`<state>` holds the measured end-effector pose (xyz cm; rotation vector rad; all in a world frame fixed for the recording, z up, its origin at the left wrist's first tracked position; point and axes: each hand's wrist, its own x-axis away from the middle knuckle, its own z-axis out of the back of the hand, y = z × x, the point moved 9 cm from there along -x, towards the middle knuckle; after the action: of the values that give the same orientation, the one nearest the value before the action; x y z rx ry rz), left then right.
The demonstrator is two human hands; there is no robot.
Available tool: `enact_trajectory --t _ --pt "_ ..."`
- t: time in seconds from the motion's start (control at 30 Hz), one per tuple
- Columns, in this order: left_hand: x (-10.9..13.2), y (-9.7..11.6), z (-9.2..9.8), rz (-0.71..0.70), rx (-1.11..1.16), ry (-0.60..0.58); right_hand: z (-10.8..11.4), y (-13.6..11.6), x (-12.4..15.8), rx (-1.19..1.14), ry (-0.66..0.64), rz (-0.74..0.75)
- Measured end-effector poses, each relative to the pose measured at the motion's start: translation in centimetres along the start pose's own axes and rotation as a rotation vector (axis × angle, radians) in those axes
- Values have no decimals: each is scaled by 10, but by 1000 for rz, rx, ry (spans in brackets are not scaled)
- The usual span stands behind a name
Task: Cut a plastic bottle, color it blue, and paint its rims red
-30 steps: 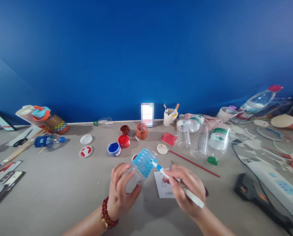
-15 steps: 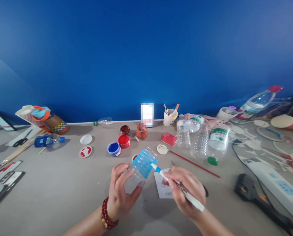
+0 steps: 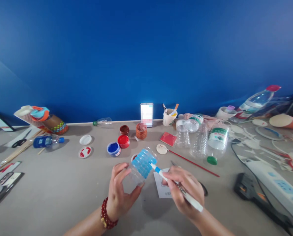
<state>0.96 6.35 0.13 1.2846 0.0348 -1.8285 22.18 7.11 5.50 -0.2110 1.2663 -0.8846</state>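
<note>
My left hand [image 3: 120, 188], with a dark red bead bracelet at the wrist, grips a cut piece of clear plastic bottle [image 3: 144, 163] by its near end. Light blue colour covers the ribbed middle of that piece; both ends are clear. Between the fingers and thumb of my right hand [image 3: 184, 188] is a white paint marker [image 3: 185, 193] with a blue band near its tip. The tip touches or nearly touches the right side of the blue area. Below the right hand lies a white printed card [image 3: 160, 187], partly covered by the hand.
Open paint jars, blue [image 3: 114, 149] and red [image 3: 123, 142], stand beyond the left hand. A red-handled brush [image 3: 193, 163], clear bottles [image 3: 200, 144], a glue gun [image 3: 249, 190] and a power strip [image 3: 276, 183] lie to the right. A blue-labelled bottle [image 3: 43, 141] lies left.
Almost nothing differs. The view has shifted very slightly, and the marker tip stays at about the same spot on the blue ribs.
</note>
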Motion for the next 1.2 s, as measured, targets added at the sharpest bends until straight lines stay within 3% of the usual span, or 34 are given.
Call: enact_trajectory --t 0.13,0.47,0.6,0.73,0.83,0.97,1.07,1.2 --pt "0 -3 1 25 29 9 5 2 0 30 61 -33" --pt "-4 -3 -1 64 75 -5 1 1 -2 12 19 -40" --pt "-5 -5 -2 88 112 -30 5 0 -3 33 57 -41" --pt "-6 -6 -4 96 147 -65 0 -3 -4 15 -1 -7" --pt "-6 -5 -4 94 157 -62 3 0 -4 39 38 -32" --pt "-7 -6 -5 96 172 -68 -2 -5 -3 -38 -25 13" --pt "-6 -8 -5 112 180 -69 0 -6 -4 -26 10 9" --pt "-6 -10 -7 143 183 -90 -6 -18 -6 -69 -42 105"
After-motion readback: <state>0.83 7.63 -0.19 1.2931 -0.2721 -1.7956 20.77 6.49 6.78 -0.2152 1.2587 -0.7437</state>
